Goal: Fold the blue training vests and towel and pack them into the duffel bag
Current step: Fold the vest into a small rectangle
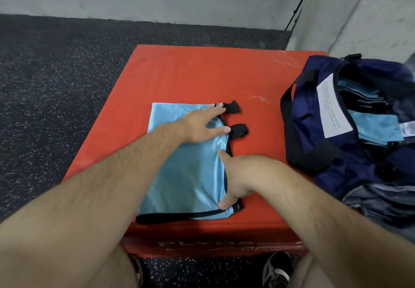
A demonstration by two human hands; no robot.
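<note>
The person is going bare-armed, both hairy forearms showing uncovered down to the left hand (202, 128) and right hand (239, 175). The right foot is wearing a black low sneaker with white toe trim (277, 271); the left shoe (137, 272) is barely peeking out.
</note>
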